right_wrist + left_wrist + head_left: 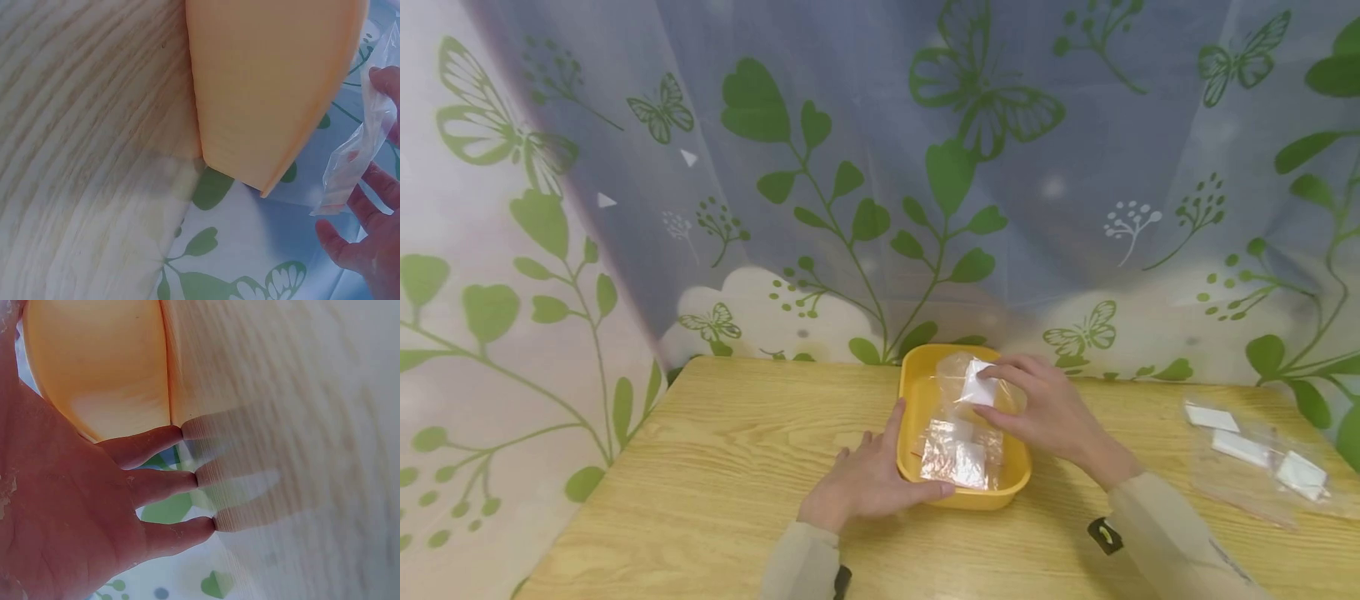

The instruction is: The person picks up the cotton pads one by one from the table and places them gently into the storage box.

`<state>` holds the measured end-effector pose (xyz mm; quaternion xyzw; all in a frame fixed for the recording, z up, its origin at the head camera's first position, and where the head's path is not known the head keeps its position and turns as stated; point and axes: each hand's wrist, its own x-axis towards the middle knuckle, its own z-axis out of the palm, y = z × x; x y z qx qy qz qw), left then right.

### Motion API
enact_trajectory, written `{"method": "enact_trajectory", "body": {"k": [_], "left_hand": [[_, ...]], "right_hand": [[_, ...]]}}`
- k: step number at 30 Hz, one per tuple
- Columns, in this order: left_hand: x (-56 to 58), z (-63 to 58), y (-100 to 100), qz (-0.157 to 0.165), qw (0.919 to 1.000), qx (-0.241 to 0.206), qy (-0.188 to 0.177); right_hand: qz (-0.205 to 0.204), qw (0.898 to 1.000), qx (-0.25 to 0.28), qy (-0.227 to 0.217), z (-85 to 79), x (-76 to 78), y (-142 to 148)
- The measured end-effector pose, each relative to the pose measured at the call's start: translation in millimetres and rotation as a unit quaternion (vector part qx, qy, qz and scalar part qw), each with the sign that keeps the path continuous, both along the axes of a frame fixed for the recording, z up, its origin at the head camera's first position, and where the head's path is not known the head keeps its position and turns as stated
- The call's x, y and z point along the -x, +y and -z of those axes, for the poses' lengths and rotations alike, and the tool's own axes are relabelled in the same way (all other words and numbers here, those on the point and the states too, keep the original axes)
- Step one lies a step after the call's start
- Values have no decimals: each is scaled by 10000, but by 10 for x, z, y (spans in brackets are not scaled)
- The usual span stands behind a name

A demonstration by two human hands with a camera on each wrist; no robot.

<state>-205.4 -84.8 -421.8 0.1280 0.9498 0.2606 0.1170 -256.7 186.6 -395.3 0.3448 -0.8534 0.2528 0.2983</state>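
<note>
Head view: right hand (1037, 408) pinched a crinkled clear bag (973, 392) over a rounded yellow tub (988, 500).
Left hand (872, 479), fingers spread, touched the smooth tub; glossy film (962, 458) lay inside.

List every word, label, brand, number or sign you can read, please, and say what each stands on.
No text can be read.
Tub, bags, cloth: no lettering visible.
Right sleeve: dark mark, too small to tell whether it is lettering.
Black tab by that sleeve: pale mark, too small to read.
</note>
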Motion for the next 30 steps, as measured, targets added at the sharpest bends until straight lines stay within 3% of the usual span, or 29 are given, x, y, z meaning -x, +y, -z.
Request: {"method": "enact_trajectory", "body": {"k": [24, 30], "left_hand": [[2, -3, -1, 20, 10000, 63, -43], [4, -17, -6, 43, 10000, 56, -47]], "right_hand": [[444, 9880, -295, -1447, 65, 171, -215], [475, 9873, -285, -1488, 92, 199, -232]]}}
